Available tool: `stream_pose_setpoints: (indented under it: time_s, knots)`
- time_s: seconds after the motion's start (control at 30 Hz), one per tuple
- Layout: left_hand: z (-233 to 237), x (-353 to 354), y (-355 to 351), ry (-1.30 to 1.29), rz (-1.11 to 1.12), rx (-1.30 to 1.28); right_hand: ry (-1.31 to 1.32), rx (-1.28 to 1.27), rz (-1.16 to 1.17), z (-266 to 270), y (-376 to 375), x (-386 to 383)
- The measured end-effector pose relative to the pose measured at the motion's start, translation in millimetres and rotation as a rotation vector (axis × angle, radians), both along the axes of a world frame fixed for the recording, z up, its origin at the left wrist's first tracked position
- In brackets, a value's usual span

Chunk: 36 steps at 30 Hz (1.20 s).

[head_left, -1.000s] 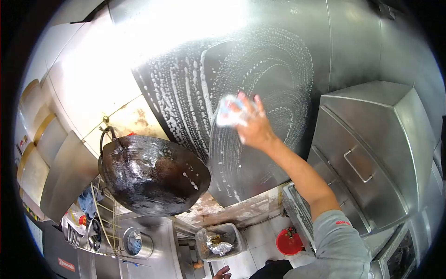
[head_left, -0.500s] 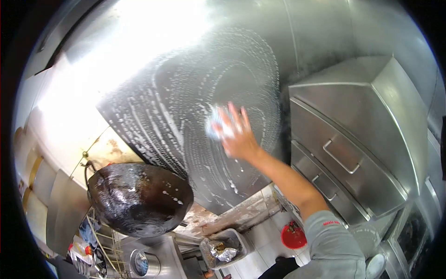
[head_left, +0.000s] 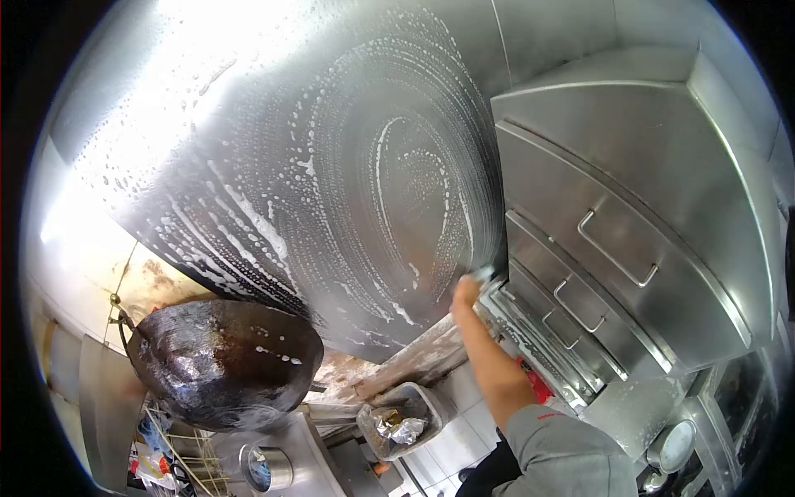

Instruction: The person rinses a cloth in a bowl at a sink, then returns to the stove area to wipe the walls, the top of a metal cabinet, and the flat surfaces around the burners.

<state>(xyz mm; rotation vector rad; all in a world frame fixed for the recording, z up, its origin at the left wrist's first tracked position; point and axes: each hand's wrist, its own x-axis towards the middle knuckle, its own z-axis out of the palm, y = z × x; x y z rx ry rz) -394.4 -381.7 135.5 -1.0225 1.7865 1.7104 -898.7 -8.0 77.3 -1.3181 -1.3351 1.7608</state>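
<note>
My right hand (head_left: 466,293) is closed around a whitish-blue cloth (head_left: 484,274), partly hidden by the fingers. It is at the lower right edge of a soapy stainless steel wall panel (head_left: 348,207), beside the steel drawer cabinet. Curved streaks of white foam and droplets cover much of the panel. The bare forearm reaches up from a grey sleeve (head_left: 563,451). My left hand is out of view.
A large blackened wok (head_left: 224,360) stands at the lower left. The steel cabinet (head_left: 613,207) with bar handles fills the right. Below are a grey bin (head_left: 435,414) holding foil, a metal pot (head_left: 277,468) and a wire rack (head_left: 178,443).
My right hand has moved with the cloth from the middle of the panel down and right to its edge by the cabinet. More foam streaks show, and the view has shifted.
</note>
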Motion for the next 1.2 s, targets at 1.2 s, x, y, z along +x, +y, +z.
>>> stream_pose_setpoints:
  time_s: [1.2]
  knots:
    - [14.0,28.0,-31.5,0.159,-0.018,-0.242,0.361,0.801,0.182,149.3,-145.1,72.7]
